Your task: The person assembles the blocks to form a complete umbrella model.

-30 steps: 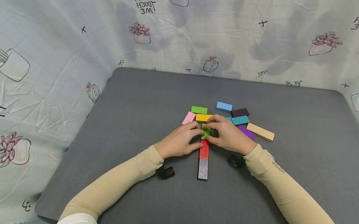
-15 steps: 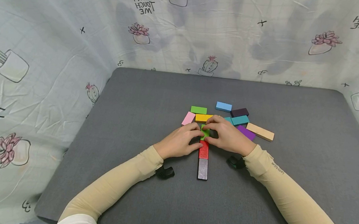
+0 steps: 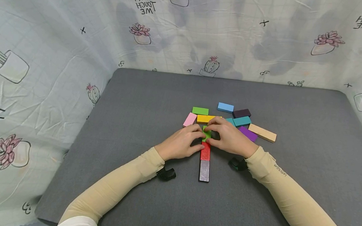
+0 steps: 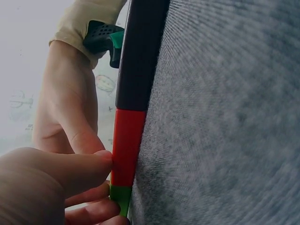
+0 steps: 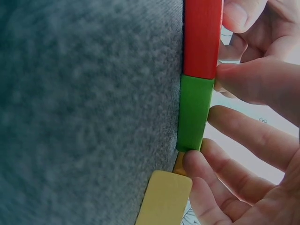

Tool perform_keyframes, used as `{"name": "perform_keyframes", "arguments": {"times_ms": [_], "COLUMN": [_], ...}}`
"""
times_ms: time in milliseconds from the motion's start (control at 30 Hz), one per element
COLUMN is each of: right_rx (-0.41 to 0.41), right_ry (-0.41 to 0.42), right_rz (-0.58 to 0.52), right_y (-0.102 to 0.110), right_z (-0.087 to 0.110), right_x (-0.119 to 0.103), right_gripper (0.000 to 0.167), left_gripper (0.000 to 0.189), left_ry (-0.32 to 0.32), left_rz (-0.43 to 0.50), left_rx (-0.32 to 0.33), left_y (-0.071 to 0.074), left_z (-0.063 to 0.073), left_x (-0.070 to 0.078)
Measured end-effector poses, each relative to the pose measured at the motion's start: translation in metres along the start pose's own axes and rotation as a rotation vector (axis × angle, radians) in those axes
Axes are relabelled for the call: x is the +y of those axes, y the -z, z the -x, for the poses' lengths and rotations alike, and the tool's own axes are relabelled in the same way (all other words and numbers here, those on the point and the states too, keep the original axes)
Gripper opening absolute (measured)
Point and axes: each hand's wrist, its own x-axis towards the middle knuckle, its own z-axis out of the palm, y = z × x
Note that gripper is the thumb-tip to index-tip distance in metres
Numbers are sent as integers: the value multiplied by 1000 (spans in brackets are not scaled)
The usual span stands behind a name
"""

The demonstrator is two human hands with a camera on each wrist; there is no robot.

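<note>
A lime-green wooden block, a red block and a dark block lie end to end in a straight column on the grey tabletop. My right hand bends over the green one, its thumb low on the right side and a fingertip near the far end, pinching it. From the left, my left hand touches the column with relaxed fingers: the thumb presses the red block's side, while its fingers reach the green block. In the right wrist view, the red and green blocks meet flush.
Beyond the hands lie yellow, pink and another green block. To the right are blue, dark purple, teal, violet and tan blocks. Printed cloth hangs behind the table.
</note>
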Motion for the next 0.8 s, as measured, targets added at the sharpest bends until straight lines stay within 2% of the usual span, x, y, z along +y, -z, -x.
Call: {"name": "perform_keyframes", "arguments": {"times_ms": [400, 800], "right_rx": [1, 11], "right_ry": [-3, -44], "right_rz": [-8, -3], "right_y": [1, 2], "right_z": [1, 8], "right_x": [-2, -3], "right_gripper": [32, 32], "left_gripper": [31, 31], "left_ry": [12, -12], "left_rz": [0, 2], "left_rx": [-11, -32], "left_y": [0, -1], "left_z": [1, -4], "left_x": [0, 2]}}
